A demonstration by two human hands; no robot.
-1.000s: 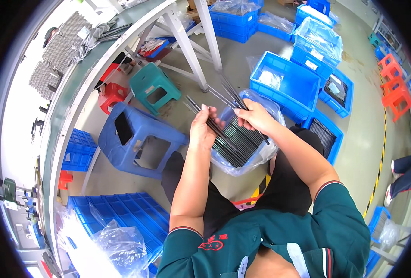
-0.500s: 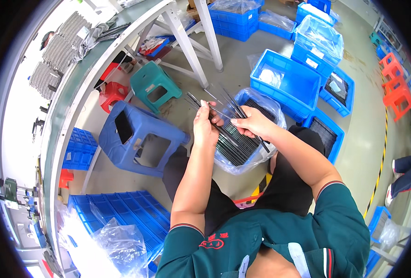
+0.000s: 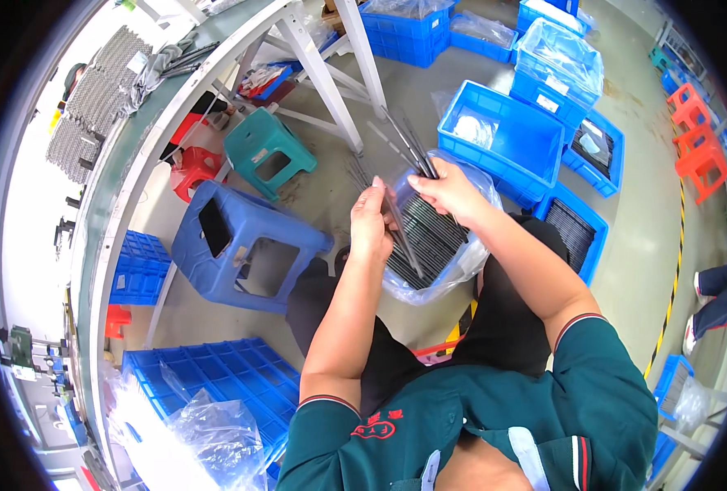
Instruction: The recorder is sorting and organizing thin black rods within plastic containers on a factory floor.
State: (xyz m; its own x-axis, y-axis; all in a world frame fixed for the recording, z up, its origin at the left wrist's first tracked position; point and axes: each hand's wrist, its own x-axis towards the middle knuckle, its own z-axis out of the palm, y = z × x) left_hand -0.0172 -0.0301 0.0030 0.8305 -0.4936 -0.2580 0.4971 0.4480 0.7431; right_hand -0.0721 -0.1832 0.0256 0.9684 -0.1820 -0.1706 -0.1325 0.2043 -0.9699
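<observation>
Between my knees stands a blue bin (image 3: 471, 245) lined with clear plastic, filled with thin dark rods (image 3: 429, 237) lying side by side. Above its left side my left hand (image 3: 372, 219) is closed round a few long dark rods (image 3: 407, 247), which slant down toward the bin and are slightly blurred. My right hand (image 3: 452, 195), over the bin's far part, grips a bundle of similar rods (image 3: 410, 146) pointing up and away to the left. The two hands are apart. The exact number of rods in each hand cannot be made out.
To the left are a blue stool (image 3: 241, 245) with a dark phone (image 3: 214, 227) on it, a green stool (image 3: 269, 151) and a white-legged workbench (image 3: 314, 69). An open blue crate (image 3: 503, 139) stands beyond the bin; another crate (image 3: 575, 233) of rods sits right. Blue crates (image 3: 216, 376) lie lower left.
My hands have moved apart. The right hand has risen slightly with its bundle, now tilted more upright; the left has shifted slightly right and down, its rods pointing more steeply.
</observation>
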